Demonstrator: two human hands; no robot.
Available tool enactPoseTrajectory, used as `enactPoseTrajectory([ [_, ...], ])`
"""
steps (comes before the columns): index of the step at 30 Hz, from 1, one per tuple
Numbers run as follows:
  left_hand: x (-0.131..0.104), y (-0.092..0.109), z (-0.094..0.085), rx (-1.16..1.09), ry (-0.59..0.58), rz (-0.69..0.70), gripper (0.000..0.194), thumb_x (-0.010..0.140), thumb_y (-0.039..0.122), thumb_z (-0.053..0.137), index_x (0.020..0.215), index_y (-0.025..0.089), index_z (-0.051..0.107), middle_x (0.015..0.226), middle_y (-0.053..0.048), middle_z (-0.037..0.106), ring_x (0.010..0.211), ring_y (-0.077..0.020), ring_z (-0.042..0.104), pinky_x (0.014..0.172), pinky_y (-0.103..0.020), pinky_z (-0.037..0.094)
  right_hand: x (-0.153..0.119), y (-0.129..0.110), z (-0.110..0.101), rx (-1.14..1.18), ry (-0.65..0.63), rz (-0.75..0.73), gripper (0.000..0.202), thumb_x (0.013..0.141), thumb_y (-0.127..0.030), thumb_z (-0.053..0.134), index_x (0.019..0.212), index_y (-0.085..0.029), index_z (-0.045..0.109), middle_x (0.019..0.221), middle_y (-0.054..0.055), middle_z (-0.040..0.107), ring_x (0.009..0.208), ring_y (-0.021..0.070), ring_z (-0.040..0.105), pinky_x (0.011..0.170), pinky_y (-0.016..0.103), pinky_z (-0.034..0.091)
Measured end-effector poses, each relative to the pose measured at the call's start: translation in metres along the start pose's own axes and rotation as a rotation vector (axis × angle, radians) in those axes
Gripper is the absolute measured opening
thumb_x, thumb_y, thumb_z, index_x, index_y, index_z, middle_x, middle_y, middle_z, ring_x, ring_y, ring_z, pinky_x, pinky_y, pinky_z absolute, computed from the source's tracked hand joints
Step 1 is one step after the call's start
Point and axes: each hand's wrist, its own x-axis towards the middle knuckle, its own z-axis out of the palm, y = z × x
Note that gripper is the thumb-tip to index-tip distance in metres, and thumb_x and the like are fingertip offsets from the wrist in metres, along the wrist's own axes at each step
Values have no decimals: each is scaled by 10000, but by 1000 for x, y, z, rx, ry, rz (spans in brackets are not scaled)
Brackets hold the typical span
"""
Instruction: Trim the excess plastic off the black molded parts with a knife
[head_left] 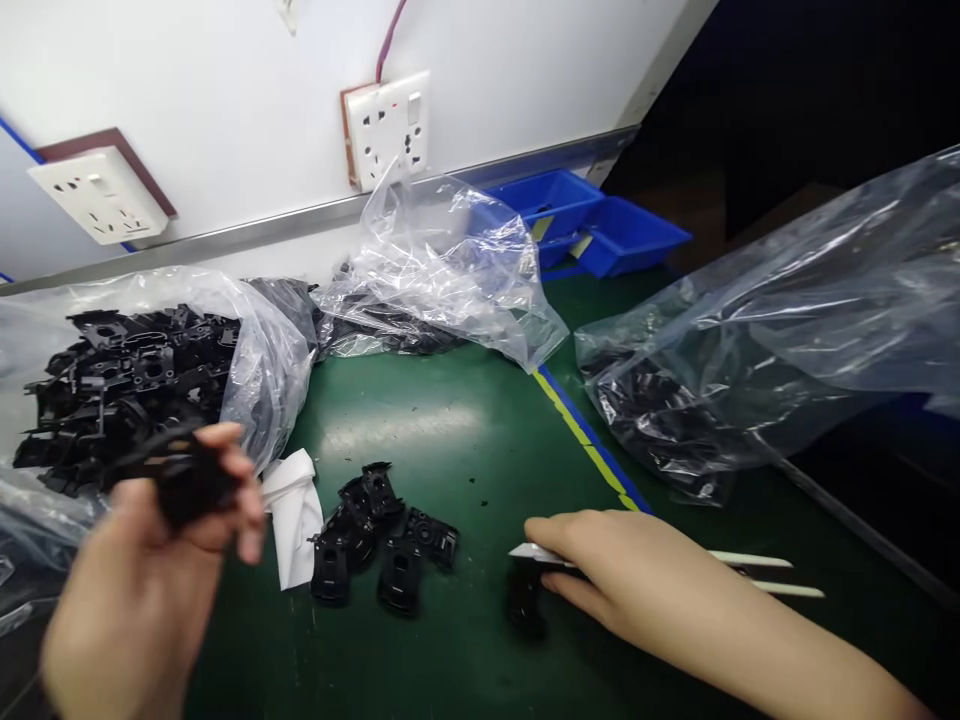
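My left hand is raised at the left, its thumb and fingers closed on a black plastic part blurred by motion. My right hand is low over the table, fingers closed around a tool with a pale, pointed tip; most of the tool is hidden. Just below those fingertips is another black plastic part; whether they touch it I cannot tell. Between the hands, several black plastic parts lie in a loose cluster beside a folded white cloth or paper.
An opened clear bag full of black parts stands at the left. More clear bags lie at the back and right. Blue bins stand behind. Two pale prongs show beyond my right wrist. Blue-yellow tape crosses the green table.
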Motion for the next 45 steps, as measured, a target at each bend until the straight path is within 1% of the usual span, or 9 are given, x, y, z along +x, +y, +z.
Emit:
enactPoseTrajectory([
  [3, -14, -11, 27, -156, -241, -326, 378, 961, 307, 401, 1108, 110, 687, 884, -109, 644, 735, -222, 631, 512, -280, 563, 18, -2, -19, 23, -56, 1, 99, 803, -127, 627, 752, -200, 584, 707, 28, 686, 670, 263, 677, 510, 262, 319],
  [8, -15, -17, 43, -329, -242, -528, 552, 1006, 304, 217, 1096, 66, 707, 866, -125, 637, 742, -220, 623, 524, -279, 558, 32, -19, -51, 151, 64, 22, 154, 843, -290, 631, 803, -213, 504, 606, -31, 551, 533, 177, 542, 476, 240, 261],
  [14, -16, -40, 35, -293, -245, -538, 381, 968, 300, 424, 1036, 112, 749, 1034, -125, 681, 992, -255, 603, 844, -321, 544, 32, -48, -53, 661, -3, -156, 93, 875, -246, 566, 796, -201, 549, 572, -84, 354, 501, 94, 343, 459, 210, 253],
  [19, -19, -57, 30, -161, -351, -400, 187, 834, 286, 690, 991, 213, 761, 931, -38, 644, 848, -134, 579, 785, -185, 504, 37, -62, -33, 983, -85, -191, 114, 832, -274, 660, 891, -185, 621, 576, -92, 310, 513, 84, 308, 463, 207, 241],
  [24, -20, -58, 32, -137, -350, -379, 65, 780, 272, 754, 816, 220, 772, 921, -38, 645, 963, -174, 614, 880, -237, 503, 41, -66, -18, 1169, 32, -218, 106, 851, -250, 645, 842, -144, 641, 563, -86, 334, 509, 73, 291, 459, 207, 232],
  [28, -19, -62, 30, -123, -315, -395, 69, 744, 249, 783, 812, 263, 780, 1096, -48, 633, 1007, -203, 629, 852, -253, 528, 39, -64, -16, 1170, 244, -284, 136, 852, -178, 618, 986, -157, 614, 577, -93, 339, 481, 68, 290, 432, 195, 240],
  [33, -20, -62, 33, -127, -353, -460, 57, 727, 269, 799, 774, 252, 771, 946, -11, 607, 749, -106, 628, 728, -196, 523, 35, -59, -14, 1036, 394, -392, 305, 862, -89, 551, 1155, -175, 555, 695, -52, 530, 500, 71, 424, 446, 178, 331],
  [40, -29, -54, 46, 44, -255, -351, 447, 666, 409, 807, 1067, 244, 703, 962, -56, 674, 776, -177, 643, 724, -230, 537, 39, -52, -10, 370, 768, -674, 232, 944, -78, 409, 973, -55, 638, 600, 11, 562, 503, 139, 467, 466, 272, 329],
  [45, -34, -58, 49, 216, -103, -230, 351, 630, 340, 857, 953, 271, 740, 896, -9, 722, 804, -148, 680, 715, -141, 536, 38, -51, -12, 223, 798, -731, 238, 980, -102, 384, 947, -70, 618, 577, -5, 547, 477, 136, 442, 461, 284, 287],
])
